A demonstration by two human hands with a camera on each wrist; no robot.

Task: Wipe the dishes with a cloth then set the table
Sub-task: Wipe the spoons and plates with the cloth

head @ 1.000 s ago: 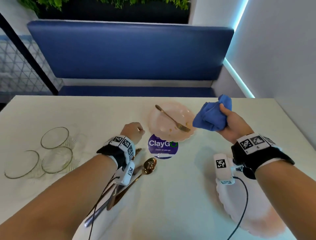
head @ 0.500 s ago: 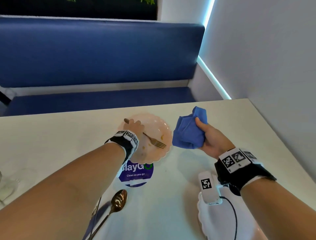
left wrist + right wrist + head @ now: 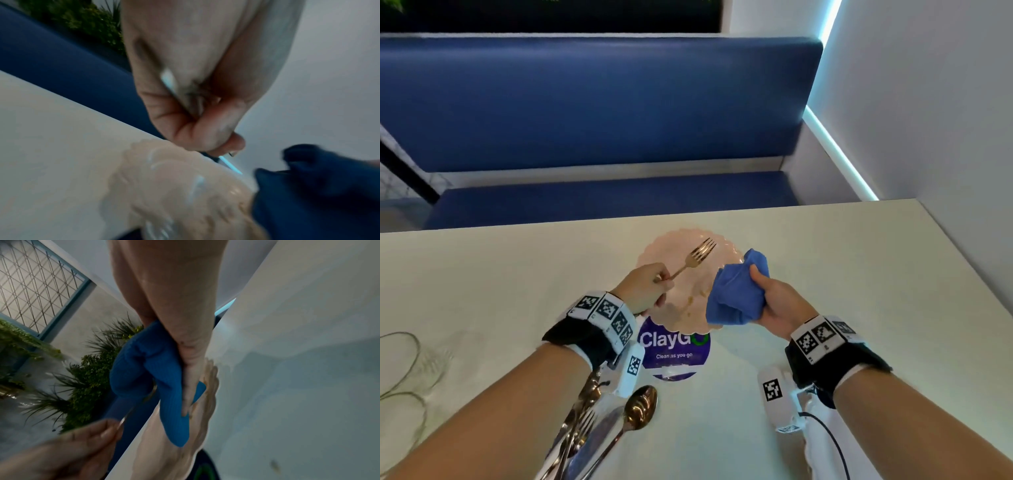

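My left hand [image 3: 650, 291] pinches the handle of a gold fork [image 3: 697, 255] and holds it tines-up above a pale pink scalloped plate [image 3: 678, 313] that has food smears on it. Just to its right, my right hand [image 3: 774, 301] grips a bunched blue cloth [image 3: 736, 298] over the plate's right edge. In the left wrist view the left hand's fingers [image 3: 205, 129] curl round the fork's handle, with the plate [image 3: 174, 186] and the cloth [image 3: 318, 194] below. The right wrist view shows the cloth [image 3: 148, 369] held in my right hand.
A purple round sticker [image 3: 674, 349] lies on the white table [image 3: 482, 281] near the plate. Spoon [image 3: 640, 407] and other cutlery sit at the front left, clear glass bowls [image 3: 400, 370] at the far left, another white plate [image 3: 825, 445] at the front right. A blue bench [image 3: 585, 102] lies beyond.
My left hand reached to the plate, took the fork by its handle and lifted it tines-up. My right hand brought the cloth closer to the plate's right edge.
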